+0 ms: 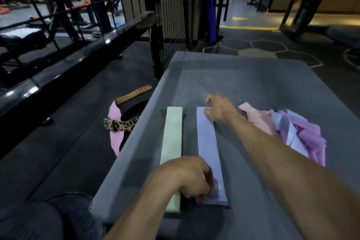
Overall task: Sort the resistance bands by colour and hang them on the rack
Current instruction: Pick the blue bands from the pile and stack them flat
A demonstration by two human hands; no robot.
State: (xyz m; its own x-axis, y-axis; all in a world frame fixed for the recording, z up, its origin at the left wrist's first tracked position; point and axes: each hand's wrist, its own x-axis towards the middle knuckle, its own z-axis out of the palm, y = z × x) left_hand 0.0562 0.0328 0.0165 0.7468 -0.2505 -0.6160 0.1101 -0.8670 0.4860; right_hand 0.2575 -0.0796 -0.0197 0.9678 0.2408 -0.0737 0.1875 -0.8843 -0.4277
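Note:
A pale green band (172, 138) lies flat and straight on the grey table (253, 87). Beside it, to the right, a lavender band (207, 146) lies parallel. My left hand (190, 176) pinches the near end of the lavender band and covers part of the green one. My right hand (220, 109) holds the far end of the lavender band with curled fingers. A heap of tangled bands (296, 130), pink, lavender and purple, sits at the right of the table.
On the dark floor left of the table lie a leopard-print belt (120, 124), a tan perforated belt (132, 94) and a pink band (114, 140). A black wire-grid rack (171, 15) stands beyond the table's far left corner. Black rails run along the left.

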